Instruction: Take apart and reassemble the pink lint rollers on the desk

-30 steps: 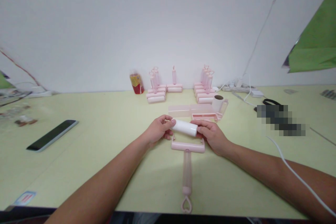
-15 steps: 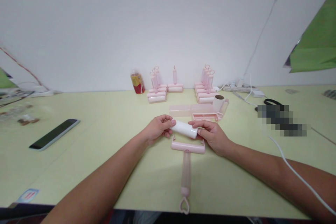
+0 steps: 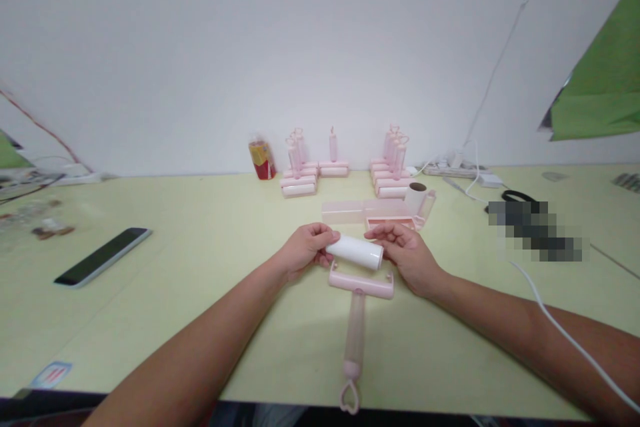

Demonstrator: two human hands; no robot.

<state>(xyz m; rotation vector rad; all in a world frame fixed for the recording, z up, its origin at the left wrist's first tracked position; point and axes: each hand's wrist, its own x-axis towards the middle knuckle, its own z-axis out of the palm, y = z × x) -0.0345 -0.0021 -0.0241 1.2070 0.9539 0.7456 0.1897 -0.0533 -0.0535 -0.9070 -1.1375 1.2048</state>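
My left hand (image 3: 313, 247) is closed on the left end of a white lint roller refill (image 3: 356, 251), thumb on top. The roll is tilted slightly, its right end lower. At that right end, my right hand (image 3: 403, 253) has its fingers parted and reaching over, not gripping the roll; its thumb is partly hidden. Just below the roll lies a pink lint roller frame (image 3: 361, 284) with two end arms. Its translucent pink handle (image 3: 355, 330) points toward me and ends in a heart-shaped loop (image 3: 349, 395) at the table's front edge.
Several pink lint rollers (image 3: 393, 167) stand by the wall, with more (image 3: 299, 177) to their left. Pink covers (image 3: 343, 211), another roll (image 3: 415, 195) and a pink handle (image 3: 427, 205) lie behind my hands. A phone (image 3: 103, 257) is left; a white cable (image 3: 550, 317) crosses my right arm.
The roll has shifted slightly right and down with my left hand. My right fingers have loosened from its right end and spread. The lint roller frame has turned slightly.
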